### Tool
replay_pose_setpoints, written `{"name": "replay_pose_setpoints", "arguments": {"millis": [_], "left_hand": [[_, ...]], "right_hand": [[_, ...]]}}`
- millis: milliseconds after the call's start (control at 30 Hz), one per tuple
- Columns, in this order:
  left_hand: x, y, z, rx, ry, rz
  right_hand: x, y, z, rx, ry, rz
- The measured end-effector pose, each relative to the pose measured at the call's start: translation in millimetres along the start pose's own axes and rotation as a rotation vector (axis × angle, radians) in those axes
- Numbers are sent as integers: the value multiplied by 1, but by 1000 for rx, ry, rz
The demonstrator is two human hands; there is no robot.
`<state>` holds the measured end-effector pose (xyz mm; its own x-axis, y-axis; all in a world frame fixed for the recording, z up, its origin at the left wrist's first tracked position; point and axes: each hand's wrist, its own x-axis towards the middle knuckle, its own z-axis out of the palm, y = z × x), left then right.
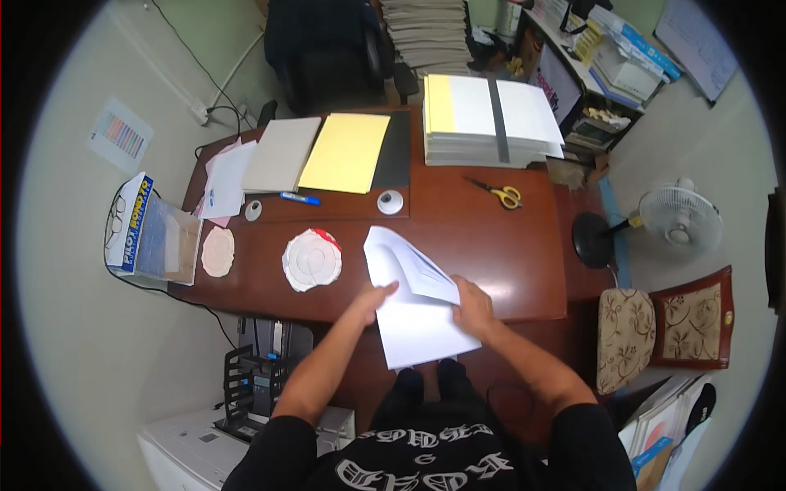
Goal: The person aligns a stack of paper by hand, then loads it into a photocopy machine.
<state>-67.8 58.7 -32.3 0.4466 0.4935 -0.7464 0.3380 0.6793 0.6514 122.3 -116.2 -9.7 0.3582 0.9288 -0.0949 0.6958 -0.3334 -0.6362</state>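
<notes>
A small stack of white paper sheets (pixel 422 331) is held between my two hands over the front edge of the wooden desk. My left hand (pixel 374 301) is closed on the stack's left edge, thumb on top. At the right edge my right hand (pixel 474 308) grips the sheets, with the upper ones bent and curling up. The far end of the paper lies over the desktop and the near end hangs past the edge. Most fingers are hidden under the paper.
On the desk (pixel 516 245) lie yellow-handled scissors (pixel 506 196), a tall strapped paper stack (pixel 467 106), a yellow folder (pixel 344 153), a grey folder (pixel 281 155), a blue marker (pixel 300 199) and a round white disc (pixel 312 260). A fan (pixel 679 217) and a chair (pixel 626 340) stand right; a printer (pixel 192 446) is lower left.
</notes>
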Motion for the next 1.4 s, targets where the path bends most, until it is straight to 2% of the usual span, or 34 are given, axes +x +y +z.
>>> {"name": "replay_pose_setpoints", "arguments": {"millis": [33,67,133,167,200,267,300,400,433,533,567,667,700,767,800,833,867,900,933,967,1000,1033,1067,1133,1200,1267,1300,1400], "left_hand": [[-2,-12,5,29,85,147],[-8,-27,9,62,169,281],[-25,-46,20,439,406,693],[-35,-50,27,545,457,640],[-39,-51,32,651,504,590],[-21,-47,27,728,409,557],[-14,-44,21,772,361,535],[-31,2,14,317,-26,195],[-42,12,11,306,-127,92],[-37,3,-2,340,-60,4],[-32,4,-5,390,-43,-15],[-35,10,-9,140,-199,-146],[-35,1,-10,180,-174,-122],[-28,-19,-11,251,-125,-48],[-32,-32,-10,429,-2,99],[-41,-48,-9,706,145,331],[-51,-62,-7,974,293,566],[-72,-64,1,986,356,467],[-75,-66,-1,974,318,481],[-79,-69,-3,960,280,493],[-80,-70,-4,939,246,504],[-71,-72,-11,913,182,628],[-60,-71,-16,536,66,389],[-47,-53,-15,-220,-159,-100],[-46,-54,-15,37,-102,-62],[-45,-56,-15,293,-43,-21],[-31,-71,-20,636,98,245],[-94,-27,20,1136,323,317]], "right_hand": [[-8,4,3,-8,49,-67],[-18,9,10,183,15,51],[-28,20,16,556,-46,279],[-35,25,17,774,-177,404],[-40,21,16,798,-202,484],[-47,17,10,838,-253,638],[-46,2,0,865,-240,631],[-29,-8,-13,1133,-189,727],[-24,-8,-13,1191,-146,715],[-13,5,13,788,-86,440],[-17,8,24,273,-126,357],[-44,-21,13,-23,-206,254],[-50,-20,13,-17,-181,188],[-50,-23,8,-33,-185,192],[-47,-25,6,-39,-186,191],[-45,-21,4,81,-197,227],[-41,-18,6,373,-241,354],[-37,-15,10,668,-282,478],[-34,-21,6,967,-319,596],[-38,-27,1,827,-324,576],[-42,-26,4,562,-253,525],[-51,-26,10,299,-184,469],[-55,-25,14,38,-108,405],[-66,-36,8,-48,-106,310],[-71,-34,13,-93,-35,191],[-70,-30,15,-34,7,257],[-65,-28,16,-6,33,286],[-45,-29,27,150,2,598]]}}
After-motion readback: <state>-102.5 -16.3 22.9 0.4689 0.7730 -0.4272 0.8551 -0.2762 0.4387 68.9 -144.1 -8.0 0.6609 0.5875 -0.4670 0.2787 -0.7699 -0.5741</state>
